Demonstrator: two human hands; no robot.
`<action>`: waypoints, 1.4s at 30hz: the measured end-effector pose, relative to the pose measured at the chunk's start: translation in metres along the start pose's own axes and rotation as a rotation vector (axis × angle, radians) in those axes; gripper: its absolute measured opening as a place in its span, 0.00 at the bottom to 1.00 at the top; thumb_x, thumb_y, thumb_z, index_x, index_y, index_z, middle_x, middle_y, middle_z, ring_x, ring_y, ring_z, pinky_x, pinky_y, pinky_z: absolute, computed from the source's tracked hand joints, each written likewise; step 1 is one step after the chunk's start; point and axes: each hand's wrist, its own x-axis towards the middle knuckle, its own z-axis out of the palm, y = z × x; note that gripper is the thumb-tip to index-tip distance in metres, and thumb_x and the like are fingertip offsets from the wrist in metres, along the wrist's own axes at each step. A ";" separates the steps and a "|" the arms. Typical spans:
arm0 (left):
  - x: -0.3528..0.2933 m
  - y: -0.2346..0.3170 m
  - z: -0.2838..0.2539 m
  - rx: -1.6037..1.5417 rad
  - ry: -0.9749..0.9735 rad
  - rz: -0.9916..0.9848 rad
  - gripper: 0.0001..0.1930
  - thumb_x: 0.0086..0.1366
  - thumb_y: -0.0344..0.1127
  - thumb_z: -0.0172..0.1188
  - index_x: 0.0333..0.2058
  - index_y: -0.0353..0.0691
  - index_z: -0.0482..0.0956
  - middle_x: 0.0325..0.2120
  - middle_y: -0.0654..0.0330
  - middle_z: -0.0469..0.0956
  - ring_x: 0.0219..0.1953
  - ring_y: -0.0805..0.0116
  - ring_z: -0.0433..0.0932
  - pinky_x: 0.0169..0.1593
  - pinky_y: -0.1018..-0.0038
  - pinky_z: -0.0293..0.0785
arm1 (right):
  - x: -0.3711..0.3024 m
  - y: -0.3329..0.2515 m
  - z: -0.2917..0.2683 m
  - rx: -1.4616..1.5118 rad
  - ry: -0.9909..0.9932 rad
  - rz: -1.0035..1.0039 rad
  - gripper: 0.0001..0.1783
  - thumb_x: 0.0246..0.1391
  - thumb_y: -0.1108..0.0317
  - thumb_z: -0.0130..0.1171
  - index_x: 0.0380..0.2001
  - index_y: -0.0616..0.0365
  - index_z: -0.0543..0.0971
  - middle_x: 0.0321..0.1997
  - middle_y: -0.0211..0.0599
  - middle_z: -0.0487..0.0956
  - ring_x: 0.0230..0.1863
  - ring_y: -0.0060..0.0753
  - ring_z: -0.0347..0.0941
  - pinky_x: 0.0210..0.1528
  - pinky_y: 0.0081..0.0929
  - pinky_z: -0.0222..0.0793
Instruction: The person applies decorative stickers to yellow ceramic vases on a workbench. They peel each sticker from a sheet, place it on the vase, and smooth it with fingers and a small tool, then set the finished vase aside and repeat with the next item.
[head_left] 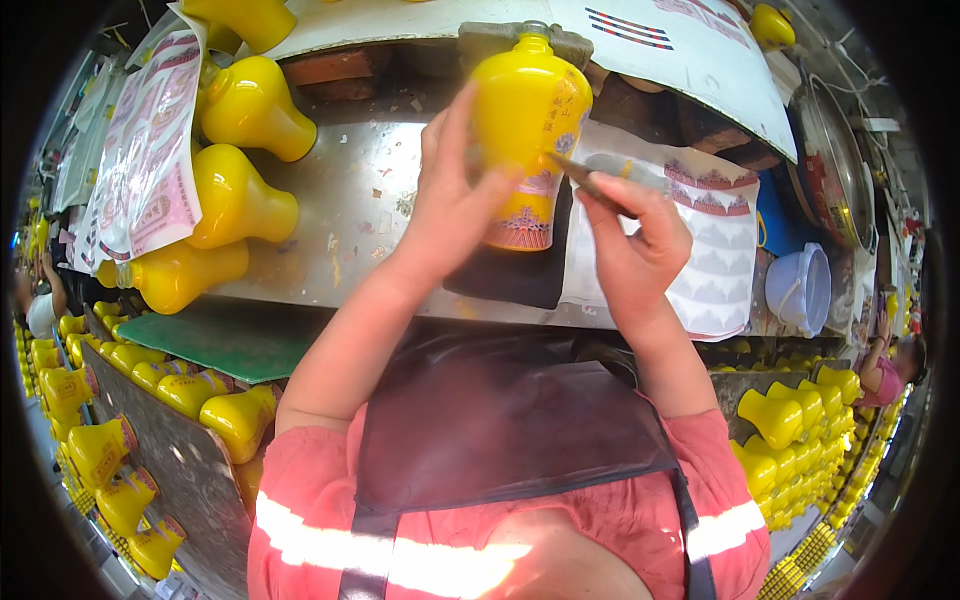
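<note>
My left hand [450,195] grips the yellow bottle [522,95]; right of it, my right hand [638,235] pinches a brown tool [573,171], best pressed lightly.

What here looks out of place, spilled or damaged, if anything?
Mostly the table: left of the held bottle, its metal is flecked with scraps and stains, so it looks untidy. A printed sheet also slopes askew beside yellow bottles. I see no breakage.

The bottle [522,122] is yellow, its base [525,229] apparently red-and-blue patterned.
</note>
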 end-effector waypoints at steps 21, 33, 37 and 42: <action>0.010 0.002 -0.008 -0.440 0.018 -0.037 0.34 0.77 0.51 0.51 0.73 0.41 0.54 0.69 0.54 0.61 0.66 0.62 0.65 0.69 0.64 0.62 | 0.020 -0.035 0.019 -0.248 -0.273 -0.651 0.19 0.40 0.71 0.70 0.41 0.55 0.84 0.36 0.37 0.81 0.34 0.41 0.80 0.37 0.36 0.77; 0.027 0.019 0.017 -0.372 0.045 -0.067 0.52 0.63 0.39 0.65 0.75 0.41 0.36 0.68 0.49 0.58 0.69 0.56 0.62 0.69 0.62 0.62 | 0.111 0.009 0.008 -0.231 -0.093 -0.223 0.18 0.58 0.72 0.68 0.50 0.58 0.77 0.43 0.43 0.83 0.41 0.43 0.84 0.46 0.30 0.79; 0.047 0.033 0.016 0.277 0.262 0.150 0.46 0.56 0.42 0.70 0.69 0.36 0.56 0.62 0.43 0.65 0.64 0.45 0.68 0.69 0.59 0.63 | 0.146 0.010 0.005 -0.247 -0.150 -0.135 0.15 0.58 0.73 0.67 0.48 0.60 0.80 0.42 0.39 0.85 0.40 0.32 0.84 0.45 0.27 0.79; 0.071 0.034 0.016 0.231 0.232 0.147 0.26 0.64 0.44 0.63 0.57 0.37 0.73 0.54 0.47 0.71 0.57 0.47 0.71 0.63 0.59 0.67 | 0.147 0.006 -0.011 0.117 -0.263 0.126 0.13 0.60 0.72 0.65 0.47 0.62 0.83 0.39 0.33 0.86 0.41 0.20 0.80 0.46 0.23 0.78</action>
